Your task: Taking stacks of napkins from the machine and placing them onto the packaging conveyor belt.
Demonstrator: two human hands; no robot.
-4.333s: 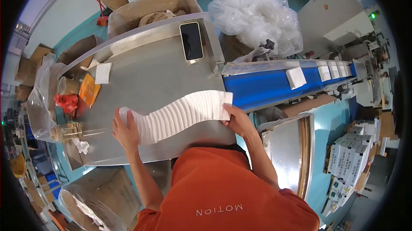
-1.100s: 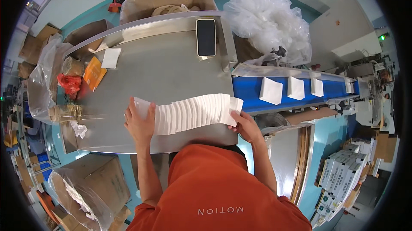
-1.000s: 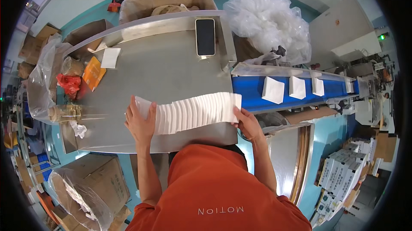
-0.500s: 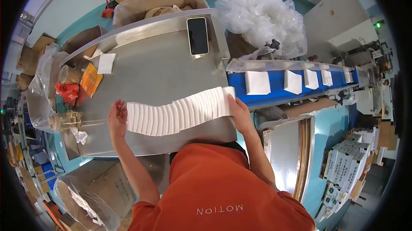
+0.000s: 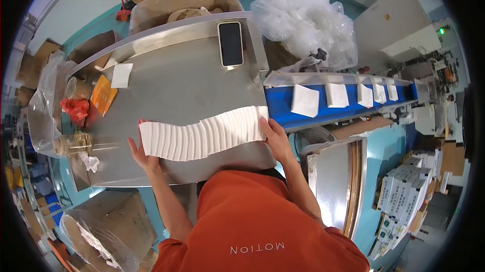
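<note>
A long, slightly wavy row of folded white napkins (image 5: 202, 135) stands on edge across the near part of the steel table (image 5: 166, 90). My left hand (image 5: 145, 154) is against the row's left end, its fingers spread apart. At the right end, my right hand (image 5: 275, 138) has its fingers bent around the last napkins, beside the conveyor's near end. Part of its grip is hidden by the hand itself. Several separate white napkin stacks (image 5: 305, 101) lie spaced along the blue conveyor belt (image 5: 283, 112) to the right.
A phone (image 5: 231, 44) lies at the table's far right. Along the left side are a white square (image 5: 122, 75), an orange packet (image 5: 103, 95), a red plastic bag (image 5: 76, 110), a clear jar (image 5: 75, 144) and crumpled tissue (image 5: 90, 162). Clear plastic bags (image 5: 305, 19) heap beyond the conveyor.
My left hand has come against the row's left end. My right hand has shifted slightly left and down, and the right-end napkins now line up with the row. Stacks on the belt have changed position.
</note>
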